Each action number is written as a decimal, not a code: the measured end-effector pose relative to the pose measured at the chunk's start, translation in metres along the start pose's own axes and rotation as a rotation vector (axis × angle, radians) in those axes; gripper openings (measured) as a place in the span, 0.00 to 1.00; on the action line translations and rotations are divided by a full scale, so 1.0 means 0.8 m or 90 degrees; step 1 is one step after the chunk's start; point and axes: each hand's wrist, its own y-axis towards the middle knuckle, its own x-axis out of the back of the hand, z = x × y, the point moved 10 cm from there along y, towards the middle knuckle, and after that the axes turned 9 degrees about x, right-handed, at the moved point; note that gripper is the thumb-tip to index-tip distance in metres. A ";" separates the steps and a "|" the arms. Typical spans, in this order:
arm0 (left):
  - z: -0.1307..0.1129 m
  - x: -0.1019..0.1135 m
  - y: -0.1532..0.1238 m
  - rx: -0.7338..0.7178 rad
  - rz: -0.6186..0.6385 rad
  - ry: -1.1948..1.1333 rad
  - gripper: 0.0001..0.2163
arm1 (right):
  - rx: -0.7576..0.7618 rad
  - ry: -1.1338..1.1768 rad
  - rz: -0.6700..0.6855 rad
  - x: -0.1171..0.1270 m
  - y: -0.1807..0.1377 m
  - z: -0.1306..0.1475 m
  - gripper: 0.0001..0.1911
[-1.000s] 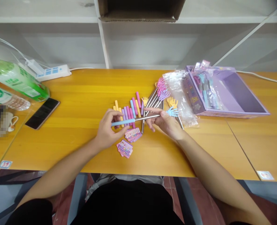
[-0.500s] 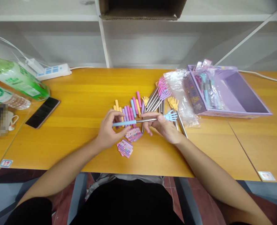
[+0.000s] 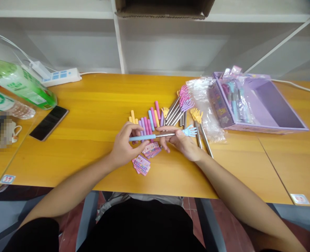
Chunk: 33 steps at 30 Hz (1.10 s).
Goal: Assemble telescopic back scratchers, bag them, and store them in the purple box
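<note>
Across both hands lies a blue back scratcher (image 3: 165, 135) with a metal rod and a small hand-shaped head. My left hand (image 3: 125, 145) grips its blue handle between thumb and fingers. At the other end my right hand (image 3: 182, 143) pinches the rod just below the head. Beyond the hands are several loose coloured handle tubes (image 3: 151, 119) in pink, purple, yellow and blue. Several metal rods with pink and purple hand heads (image 3: 185, 99) lie beside them, and yellow-headed rods (image 3: 196, 115) are further right. Small printed cards (image 3: 141, 164) sit in two piles near my left hand.
At the right stands a purple box (image 3: 270, 127) holding bagged back scratchers (image 3: 237, 103), with clear plastic bags (image 3: 204, 108) beside it. A phone (image 3: 49, 123), bottles (image 3: 23, 85) and a power strip (image 3: 62, 77) are on the left. A cardboard box (image 3: 162, 14) sits on the shelf above.
Both hands keep their hold on the back scratcher. The handle end has shifted slightly right, nearer the right hand, and the whole view has moved a little.
</note>
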 end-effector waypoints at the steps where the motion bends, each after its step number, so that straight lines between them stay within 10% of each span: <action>1: 0.001 -0.001 0.000 0.002 0.001 -0.001 0.18 | -0.003 -0.002 -0.002 0.000 0.000 -0.001 0.32; 33: -0.004 -0.005 -0.001 -0.020 0.010 0.018 0.18 | 0.020 -0.045 0.051 -0.021 0.001 0.002 0.31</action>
